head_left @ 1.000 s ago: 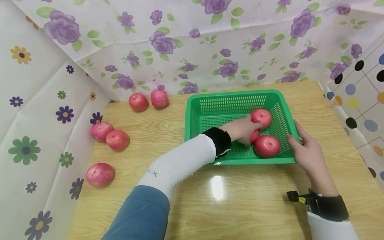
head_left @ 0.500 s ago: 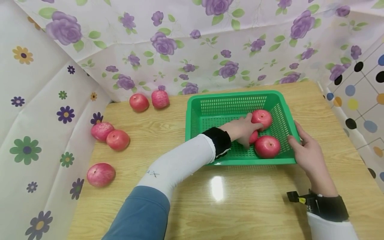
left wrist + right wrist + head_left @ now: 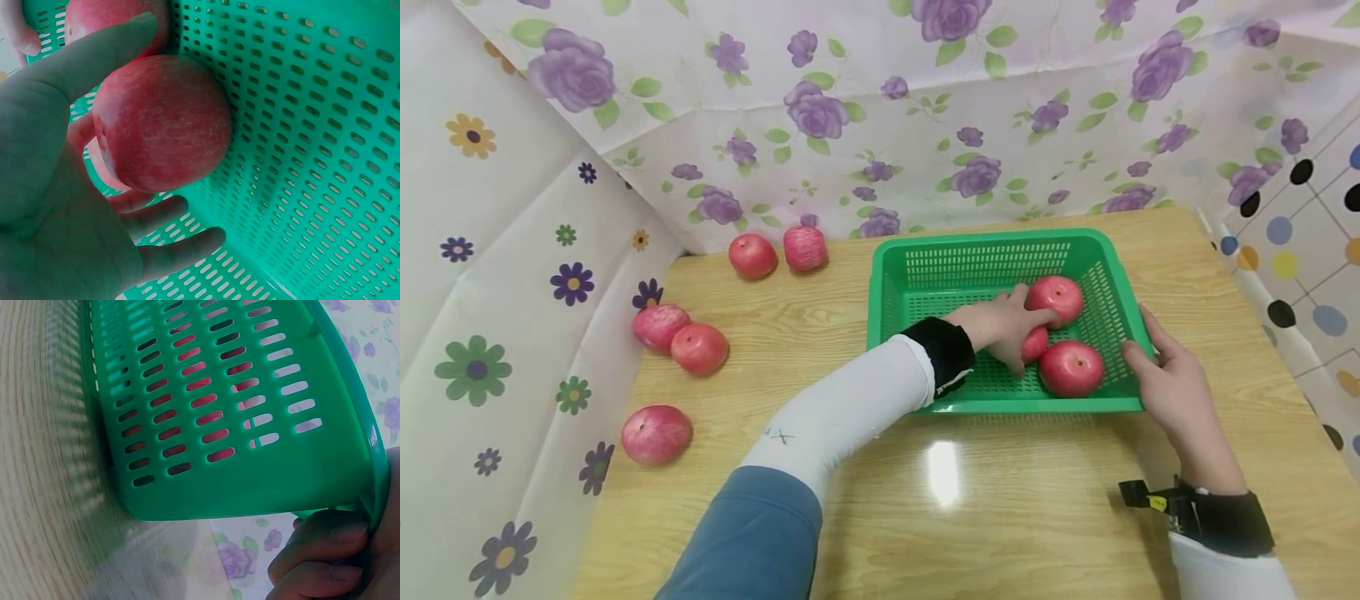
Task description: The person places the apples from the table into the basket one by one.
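Note:
Three red apples lie together in the right part of a green plastic basket: one at the back, one at the front, and one between them, partly hidden by my left hand. That hand reaches into the basket; in the left wrist view its thumb and fingers are spread around the nearest apple, with the fingers fairly straight below it. My right hand grips the basket's right rim, and its curled fingers show under the rim in the right wrist view.
Several more apples lie on the wooden table's left side: two at the back, two touching at the left edge, and one nearer. Flowered sheets stand behind and left, a dotted sheet on the right.
The head view has shifted slightly, so the scene sits a little further right. My left hand has slid slightly left against the apples, showing more of the middle one. The right hand keeps its grip.

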`<state>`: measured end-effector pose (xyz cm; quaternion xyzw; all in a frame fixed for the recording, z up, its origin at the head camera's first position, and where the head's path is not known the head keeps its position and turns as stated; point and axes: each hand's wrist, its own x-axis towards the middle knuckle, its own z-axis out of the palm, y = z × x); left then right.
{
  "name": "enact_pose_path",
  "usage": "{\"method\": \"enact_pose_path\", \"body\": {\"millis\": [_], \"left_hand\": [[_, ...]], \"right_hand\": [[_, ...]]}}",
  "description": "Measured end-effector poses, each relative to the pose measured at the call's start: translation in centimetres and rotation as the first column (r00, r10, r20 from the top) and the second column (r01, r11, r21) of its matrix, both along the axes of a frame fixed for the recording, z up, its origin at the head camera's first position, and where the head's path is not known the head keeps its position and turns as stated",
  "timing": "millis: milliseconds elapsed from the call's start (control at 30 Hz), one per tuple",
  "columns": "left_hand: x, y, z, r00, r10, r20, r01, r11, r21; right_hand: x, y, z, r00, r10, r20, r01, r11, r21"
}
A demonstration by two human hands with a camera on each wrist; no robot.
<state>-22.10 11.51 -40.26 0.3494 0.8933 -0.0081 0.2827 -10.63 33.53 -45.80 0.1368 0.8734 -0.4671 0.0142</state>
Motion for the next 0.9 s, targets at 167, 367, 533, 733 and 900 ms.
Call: {"method": "enact_pose_path", "body": {"millis": [167,367,533,733,900], "left_hand": [[-0.1,-0.8,0.6,0.999,-0.023,0.026,0.023,1.000,-0.012],[-0.7,-1.7,1.1,0.997,-0.002,0.074,0.002,1.000,0.003],[-1.0,-2.3,1.4,0.996,-0.001,0.088,-0.002,0.999,0.042],[-1.4,-3.3,2.2,0.992,-0.017,0.125,-0.001,0.990,0.138],[-1.8,-4.3,3.2,0.983,-0.045,0.180,0.001,0.972,0.235]], "right_hand": [[-0.1,-0.1,0.0,1.000,-0.005,0.003,0.005,1.000,0.012],[-0.2,-0.3,0.1,1.000,-0.010,0.018,0.010,1.000,0.027],[-0.3,-0.4,0.1,1.000,-0.009,0.021,0.008,1.000,0.026],[-0.3,-0.5,0.1,1.000,-0.010,0.028,0.010,1.000,0.027],[-0.1,-0.2,0.1,0.999,-0.005,0.040,0.004,1.000,0.024]]}}
